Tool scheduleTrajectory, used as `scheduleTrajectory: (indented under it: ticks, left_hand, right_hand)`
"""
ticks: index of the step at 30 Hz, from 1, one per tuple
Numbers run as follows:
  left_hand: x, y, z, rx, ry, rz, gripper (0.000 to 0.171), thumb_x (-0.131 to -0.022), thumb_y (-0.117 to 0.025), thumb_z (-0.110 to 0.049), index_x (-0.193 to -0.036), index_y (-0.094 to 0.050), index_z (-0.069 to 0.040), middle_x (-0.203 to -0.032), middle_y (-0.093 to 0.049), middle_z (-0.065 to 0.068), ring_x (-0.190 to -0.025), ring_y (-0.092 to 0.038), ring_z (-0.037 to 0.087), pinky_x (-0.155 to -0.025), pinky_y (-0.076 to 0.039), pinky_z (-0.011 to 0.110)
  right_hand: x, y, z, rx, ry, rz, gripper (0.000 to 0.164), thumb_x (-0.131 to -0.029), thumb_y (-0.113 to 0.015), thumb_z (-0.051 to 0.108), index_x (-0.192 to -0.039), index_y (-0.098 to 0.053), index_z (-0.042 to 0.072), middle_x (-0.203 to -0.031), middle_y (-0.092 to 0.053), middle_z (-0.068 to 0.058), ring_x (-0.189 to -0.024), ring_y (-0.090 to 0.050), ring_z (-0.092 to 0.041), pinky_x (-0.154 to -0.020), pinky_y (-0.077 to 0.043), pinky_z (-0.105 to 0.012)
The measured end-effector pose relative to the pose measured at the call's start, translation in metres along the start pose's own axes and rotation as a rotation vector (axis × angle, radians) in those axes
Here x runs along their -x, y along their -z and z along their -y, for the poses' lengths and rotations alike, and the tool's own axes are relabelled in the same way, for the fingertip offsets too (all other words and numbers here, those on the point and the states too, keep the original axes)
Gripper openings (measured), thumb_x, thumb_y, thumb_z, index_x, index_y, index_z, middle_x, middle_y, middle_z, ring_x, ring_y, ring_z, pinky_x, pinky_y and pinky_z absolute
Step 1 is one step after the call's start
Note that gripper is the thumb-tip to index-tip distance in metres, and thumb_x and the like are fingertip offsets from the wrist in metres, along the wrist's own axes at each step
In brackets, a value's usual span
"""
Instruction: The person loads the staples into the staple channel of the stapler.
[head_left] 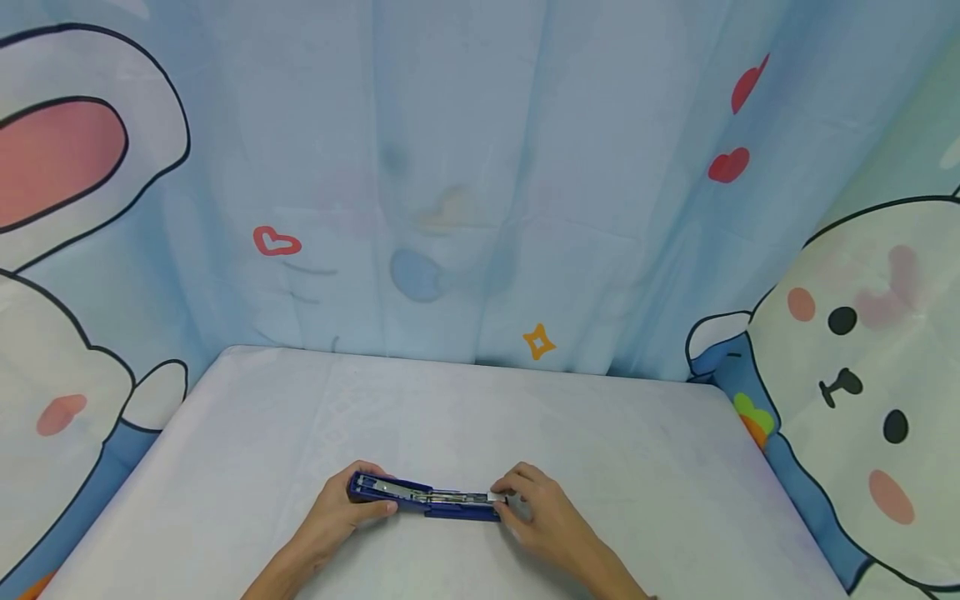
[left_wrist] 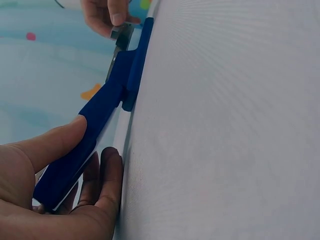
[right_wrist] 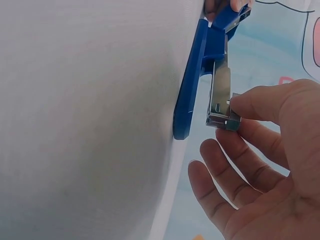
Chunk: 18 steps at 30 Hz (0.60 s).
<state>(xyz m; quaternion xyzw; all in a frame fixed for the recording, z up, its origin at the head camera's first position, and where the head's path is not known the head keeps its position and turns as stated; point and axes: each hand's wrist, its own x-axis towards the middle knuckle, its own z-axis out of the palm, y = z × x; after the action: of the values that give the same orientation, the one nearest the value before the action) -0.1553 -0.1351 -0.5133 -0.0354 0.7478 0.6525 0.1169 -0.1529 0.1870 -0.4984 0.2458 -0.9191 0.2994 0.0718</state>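
A blue stapler (head_left: 462, 506) is folded open, its base low at the white tabletop and its top cover (left_wrist: 97, 117) swung back to the left. My left hand (head_left: 341, 506) grips that cover, thumb on the near side and fingers behind. At the other end, my right hand (head_left: 546, 510) pinches a short silvery staple strip (right_wrist: 233, 120) between thumb and index finger, at the tip of the metal magazine (right_wrist: 221, 90). The other right fingers are spread and loosely bent. Whether the strip sits fully inside the channel cannot be made out.
White cloth covers the table (head_left: 360, 408), whose far edge meets a blue printed curtain (head_left: 465, 167). Cartoon-printed fabric (head_left: 847, 467) hangs along the right side, with more on the left.
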Motion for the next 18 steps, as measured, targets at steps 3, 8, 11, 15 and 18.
scheduleTrajectory:
  ticks: [3,8,11,15,18]
  left_hand:
    - [0.0002,0.0001,0.0006,0.007,-0.005,0.004,0.050,-0.079,-0.091,-0.005,-0.121,-0.065,-0.003,-0.126,-0.073,0.013,-0.109,-0.067,0.020,-0.089,-0.052,0.022]
    - [0.0005,-0.0004,0.0003,0.013,-0.008,0.005,0.050,-0.079,-0.091,-0.005,-0.121,-0.064,-0.002,-0.126,-0.074,0.013,-0.109,-0.067,0.019,-0.088,-0.052,0.021]
    - [0.0004,-0.0009,0.0001,0.011,-0.007,0.002,0.050,-0.079,-0.091,-0.005,-0.121,-0.064,-0.002,-0.126,-0.074,0.012,-0.110,-0.068,0.020,-0.089,-0.052,0.021]
    - [0.0006,-0.0012,0.0000,0.007,-0.005,0.000,0.050,-0.079,-0.091,-0.005,-0.121,-0.065,-0.003,-0.126,-0.074,0.012,-0.110,-0.067,0.020,-0.089,-0.052,0.022]
    - [0.0004,-0.0010,0.0001,0.009,-0.008,0.004,0.050,-0.079,-0.091,-0.005,-0.121,-0.064,-0.002,-0.126,-0.074,0.013,-0.109,-0.067,0.020,-0.088,-0.052,0.021]
  right_hand:
    - [-0.0001,-0.0006,0.0000,0.001,0.007,0.000,0.013,-0.094,-0.079,0.012,-0.104,-0.075,0.019,-0.102,-0.067,0.012,-0.093,-0.065,-0.005,-0.081,-0.058,-0.024]
    - [0.0000,-0.0010,-0.0002,0.008,0.009,-0.002,0.013,-0.094,-0.079,0.011,-0.104,-0.075,0.020,-0.102,-0.067,0.012,-0.093,-0.064,-0.004,-0.082,-0.058,-0.024]
    - [-0.0004,-0.0015,-0.0003,0.013,0.005,0.003,0.014,-0.094,-0.079,0.011,-0.104,-0.075,0.019,-0.102,-0.067,0.013,-0.093,-0.064,-0.003,-0.082,-0.058,-0.024]
    - [-0.0011,-0.0021,0.0002,0.008,0.009,0.009,0.013,-0.094,-0.079,0.012,-0.105,-0.075,0.019,-0.102,-0.067,0.013,-0.093,-0.064,-0.003,-0.082,-0.058,-0.024]
    - [-0.0013,-0.0025,0.0001,0.005,0.018,0.008,0.013,-0.094,-0.079,0.012,-0.104,-0.075,0.018,-0.102,-0.067,0.013,-0.093,-0.065,-0.003,-0.081,-0.057,-0.023]
